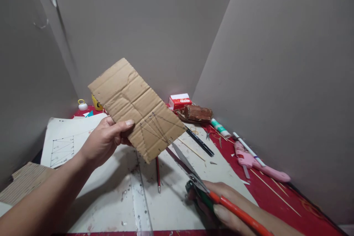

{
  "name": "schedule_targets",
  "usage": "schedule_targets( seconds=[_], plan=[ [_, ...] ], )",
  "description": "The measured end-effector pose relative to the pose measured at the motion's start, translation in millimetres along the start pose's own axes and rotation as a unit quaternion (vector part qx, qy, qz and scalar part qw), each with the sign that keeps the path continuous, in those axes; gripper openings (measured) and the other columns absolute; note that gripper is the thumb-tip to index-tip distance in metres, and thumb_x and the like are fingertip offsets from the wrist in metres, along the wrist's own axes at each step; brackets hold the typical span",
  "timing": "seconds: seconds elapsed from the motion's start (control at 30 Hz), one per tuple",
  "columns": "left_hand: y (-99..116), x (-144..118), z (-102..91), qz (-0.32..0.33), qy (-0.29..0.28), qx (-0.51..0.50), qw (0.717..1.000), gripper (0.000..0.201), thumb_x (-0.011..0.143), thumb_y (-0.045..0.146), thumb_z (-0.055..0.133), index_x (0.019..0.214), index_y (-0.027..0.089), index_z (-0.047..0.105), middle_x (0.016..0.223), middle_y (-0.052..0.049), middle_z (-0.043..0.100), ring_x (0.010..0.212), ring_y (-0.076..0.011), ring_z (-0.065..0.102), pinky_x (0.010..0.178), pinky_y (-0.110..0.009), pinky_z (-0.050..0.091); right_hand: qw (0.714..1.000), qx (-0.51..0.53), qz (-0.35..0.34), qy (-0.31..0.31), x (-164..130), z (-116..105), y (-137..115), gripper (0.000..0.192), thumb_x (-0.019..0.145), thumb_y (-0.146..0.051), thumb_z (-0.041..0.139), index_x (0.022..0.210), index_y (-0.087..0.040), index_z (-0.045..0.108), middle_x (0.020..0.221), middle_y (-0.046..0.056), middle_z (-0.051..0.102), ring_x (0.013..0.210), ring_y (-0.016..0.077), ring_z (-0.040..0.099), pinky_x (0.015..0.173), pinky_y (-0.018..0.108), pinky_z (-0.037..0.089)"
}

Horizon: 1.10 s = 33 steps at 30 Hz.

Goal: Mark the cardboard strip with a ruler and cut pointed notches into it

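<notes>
My left hand [110, 136] grips a piece of brown cardboard [129, 92] by its lower left edge, thumb on the front face. The cardboard is tilted and held up above the work surface. Dark pen lines [155, 129] forming narrow triangles are drawn on its lower right part. My right hand [221, 206] holds a pair of scissors [193, 177] with orange-red and green handles. Their blades are parted and the tips reach the cardboard's lower right edge, by the drawn lines. Part of the right hand is hidden behind the handles.
A white board [110, 199] carries a clear ruler [139, 199], a red pencil [158, 177] and a black marker [200, 142]. Right are a pink glue gun [254, 162], a glue stick [220, 128] and skewers. A sketched sheet [63, 143] and corrugated cardboard [24, 182] lie left.
</notes>
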<state>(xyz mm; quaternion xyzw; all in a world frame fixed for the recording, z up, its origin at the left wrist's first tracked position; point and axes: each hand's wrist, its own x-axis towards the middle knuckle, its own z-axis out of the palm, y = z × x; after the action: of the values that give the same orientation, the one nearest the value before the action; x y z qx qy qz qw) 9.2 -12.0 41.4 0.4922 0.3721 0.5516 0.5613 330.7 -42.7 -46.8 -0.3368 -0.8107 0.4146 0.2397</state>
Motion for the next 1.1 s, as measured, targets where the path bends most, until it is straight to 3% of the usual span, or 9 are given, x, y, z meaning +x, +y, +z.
schedule_targets(
  seconds=[0.1, 0.2, 0.23, 0.33, 0.6, 0.8, 1.1],
  plan=[
    [0, 0, 0.8, -0.014, 0.001, 0.014, 1.000, 0.035, 0.072, 0.029, 0.077, 0.046, 0.019, 0.055, 0.054, 0.003, 0.052, 0.053, -0.0104, 0.052, 0.053, -0.022, 0.049, 0.999, -0.023, 0.002, -0.037, 4, 1, -7, 0.045, 0.097, -0.060, 0.038, 0.093, -0.023, 0.064, 0.085, 0.010, 0.067, 0.072, 0.0235, 0.061, 0.065, 0.033, 0.052],
    [0, 0, 1.5, -0.023, 0.006, 0.032, 0.999, 0.037, 0.071, 0.030, 0.077, 0.043, 0.019, 0.054, 0.050, 0.003, 0.047, 0.051, -0.0099, 0.050, 0.052, -0.021, 0.047, 1.000, -0.015, -0.005, -0.021, 5, 2, -26, 0.042, 0.096, -0.058, 0.044, 0.081, -0.025, 0.065, 0.070, 0.007, 0.062, 0.059, 0.0214, 0.054, 0.053, 0.032, 0.048],
    [0, 0, 1.7, -0.026, 0.007, 0.036, 0.999, 0.038, 0.070, 0.030, 0.077, 0.042, 0.019, 0.054, 0.049, 0.003, 0.046, 0.050, -0.0093, 0.048, 0.050, -0.021, 0.045, 0.999, -0.018, 0.016, 0.021, 6, 2, -34, 0.041, 0.097, -0.055, 0.044, 0.081, -0.025, 0.065, 0.070, 0.007, 0.061, 0.061, 0.0222, 0.054, 0.054, 0.032, 0.048],
    [-1, 0, 1.7, -0.031, 0.006, 0.042, 0.999, 0.039, 0.070, 0.031, 0.077, 0.042, 0.018, 0.054, 0.048, 0.003, 0.046, 0.048, -0.0081, 0.045, 0.049, -0.020, 0.043, 0.999, 0.015, 0.013, 0.041, 8, 3, -50, 0.044, 0.097, -0.058, 0.044, 0.078, -0.025, 0.066, 0.064, 0.004, 0.055, 0.059, 0.0203, 0.051, 0.053, 0.030, 0.047],
    [-5, 3, -1.1, -0.031, -0.008, 0.056, 0.998, 0.042, 0.066, 0.032, 0.079, 0.037, 0.017, 0.053, 0.043, 0.004, 0.042, 0.046, -0.0070, 0.042, 0.048, -0.021, 0.042, 0.997, -0.026, 0.038, -0.063, 12, -2, -31, 0.064, 0.094, -0.072, 0.032, 0.084, -0.018, 0.065, 0.068, 0.003, 0.055, 0.064, 0.0179, 0.054, 0.059, 0.026, 0.050],
    [-4, 4, 1.4, -0.032, -0.018, 0.050, 0.998, 0.040, 0.065, 0.034, 0.081, 0.040, 0.017, 0.055, 0.047, 0.003, 0.050, 0.047, -0.0083, 0.050, 0.047, -0.020, 0.044, 0.995, -0.045, 0.087, -0.017, 6, -1, -46, 0.060, 0.094, -0.072, 0.032, 0.083, -0.022, 0.064, 0.074, 0.004, 0.058, 0.071, 0.0214, 0.058, 0.068, 0.030, 0.053],
    [-6, 4, -0.4, -0.030, -0.028, 0.046, 0.998, 0.040, 0.067, 0.034, 0.081, 0.043, 0.016, 0.056, 0.045, 0.003, 0.050, 0.045, -0.0086, 0.050, 0.046, -0.020, 0.046, 0.995, -0.039, 0.081, -0.030, 9, 1, -44, 0.063, 0.092, -0.074, 0.032, 0.079, -0.022, 0.063, 0.069, 0.003, 0.055, 0.067, 0.0206, 0.056, 0.062, 0.029, 0.052]
  ],
)
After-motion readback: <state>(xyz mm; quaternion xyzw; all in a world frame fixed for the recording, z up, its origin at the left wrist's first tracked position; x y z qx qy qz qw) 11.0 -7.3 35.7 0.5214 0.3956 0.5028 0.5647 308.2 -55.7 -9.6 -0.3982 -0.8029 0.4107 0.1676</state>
